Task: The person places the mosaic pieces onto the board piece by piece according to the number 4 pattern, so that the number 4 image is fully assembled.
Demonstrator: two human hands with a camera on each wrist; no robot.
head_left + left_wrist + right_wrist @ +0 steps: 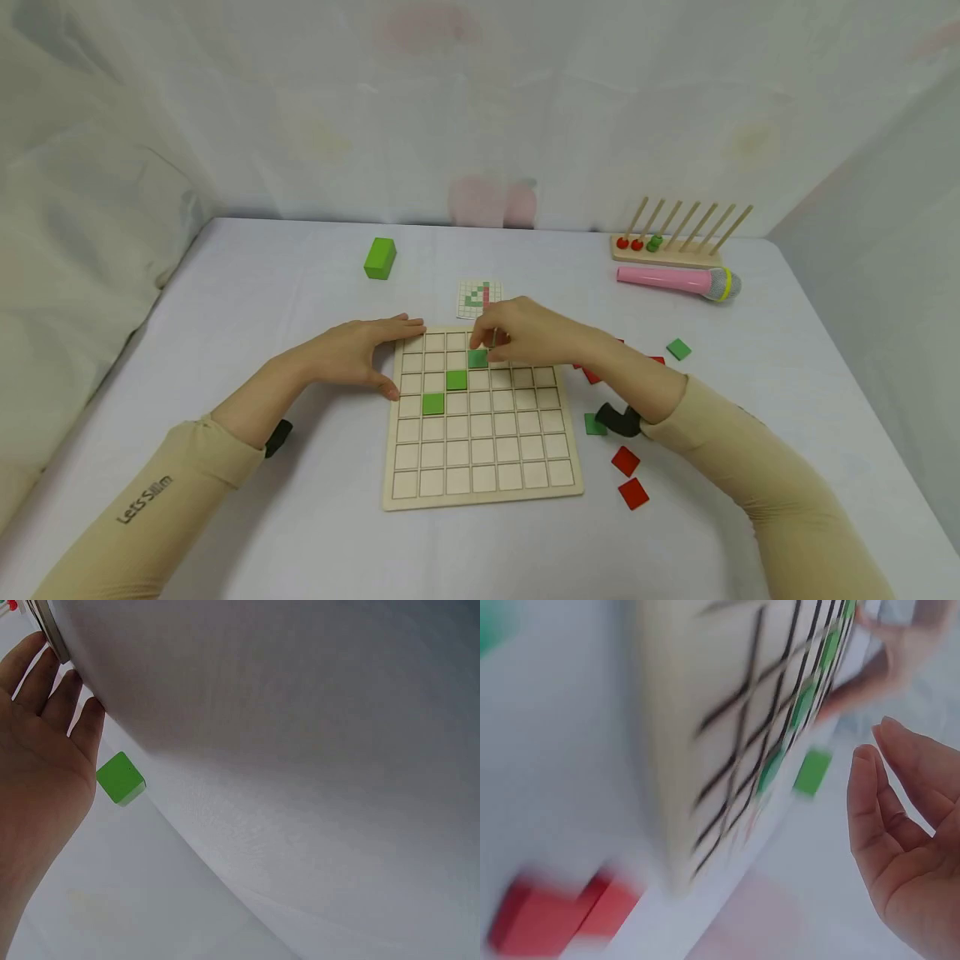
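A pale wooden grid board [483,454] lies on the table, with several green square tiles [456,381] in a diagonal row of its cells. My left hand [348,354] spreads at the board's left edge, thumb and fingertips touching the rim. Over the top rows is my right hand [528,332], its fingers loosely bent near a green tile [477,358]. In the right wrist view the thumb and fingertips of that hand come close together with nothing visible between them. A darker green tile [770,772] ends the row there; in the head view the hand covers that spot.
Beyond the board lies a small pattern card [474,300]. A green block [380,258] sits at the back left. A pink microphone [675,281] and a peg rack [667,250] with red and green beads are at the back right. Loose red tiles [633,493] and green tiles [678,348] lie at right.
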